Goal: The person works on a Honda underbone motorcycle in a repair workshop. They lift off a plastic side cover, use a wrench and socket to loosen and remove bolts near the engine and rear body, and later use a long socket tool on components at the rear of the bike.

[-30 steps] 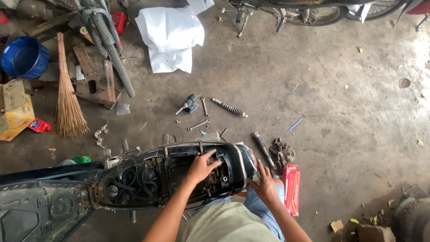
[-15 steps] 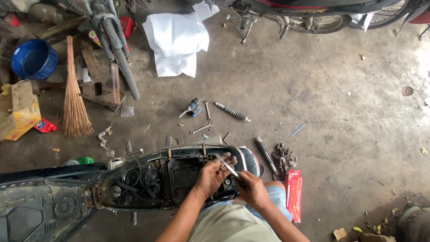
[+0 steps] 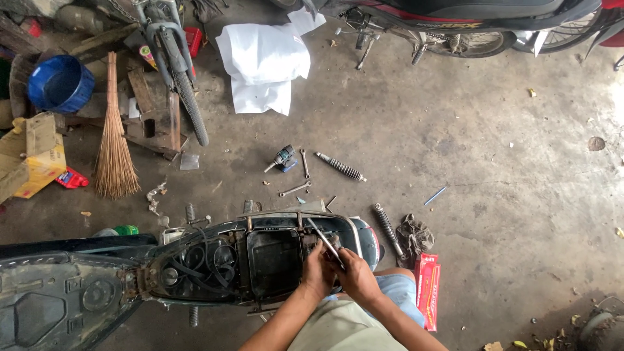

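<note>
Grey concrete floor [image 3: 494, 162] lay under everything I watched. The black motorbike frame with its seat off [image 3: 214, 260] sat low, its open bay facing up for access. My left hand [image 3: 318, 273] seemed closed at the bay's edge, steadying; my right hand [image 3: 356, 276] gripped the slim steel rod tool [image 3: 323, 238], angled into the bay.

Open concrete floor [image 3: 507, 162] lies ahead and to the right. Wrenches [image 3: 296, 188], shock absorbers [image 3: 340, 167] and a rag [image 3: 415, 235] obstruct passage beyond the motorcycle frame [image 3: 260, 257].
</note>
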